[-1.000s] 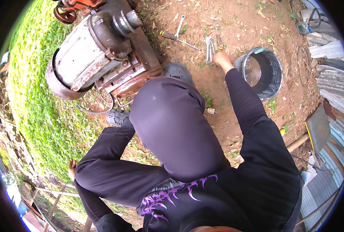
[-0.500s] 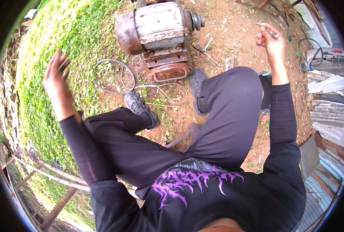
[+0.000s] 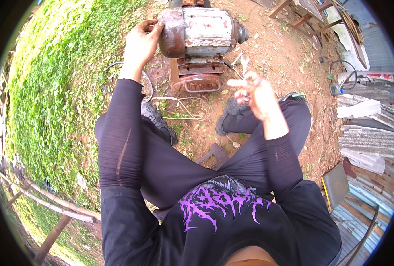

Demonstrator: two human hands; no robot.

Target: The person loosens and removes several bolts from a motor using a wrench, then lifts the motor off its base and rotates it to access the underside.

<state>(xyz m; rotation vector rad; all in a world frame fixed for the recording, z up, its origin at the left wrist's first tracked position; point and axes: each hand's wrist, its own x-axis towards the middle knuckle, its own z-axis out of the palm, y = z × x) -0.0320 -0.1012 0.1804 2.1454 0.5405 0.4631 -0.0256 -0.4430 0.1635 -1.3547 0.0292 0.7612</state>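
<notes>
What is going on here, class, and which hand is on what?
A person sits on bare dirt beside a strip of grass, facing a rusty old electric motor. The left hand grips the motor's rounded end. The right hand is raised above the knee, pinching something too small to identify. A few wrenches lie on the ground beside the motor.

Rusty, pitted metal electric motor (image 3: 201, 37) with flaking pale paint, left hand (image 3: 139, 44) on its corroded end cap, matt bare-metal wrenches (image 3: 241, 60) on rough red dirt (image 3: 285, 53), dull corrugated metal sheets (image 3: 367, 133), worn matt black cloth sleeves (image 3: 117, 137), weathered wooden frame (image 3: 310, 15)
</notes>
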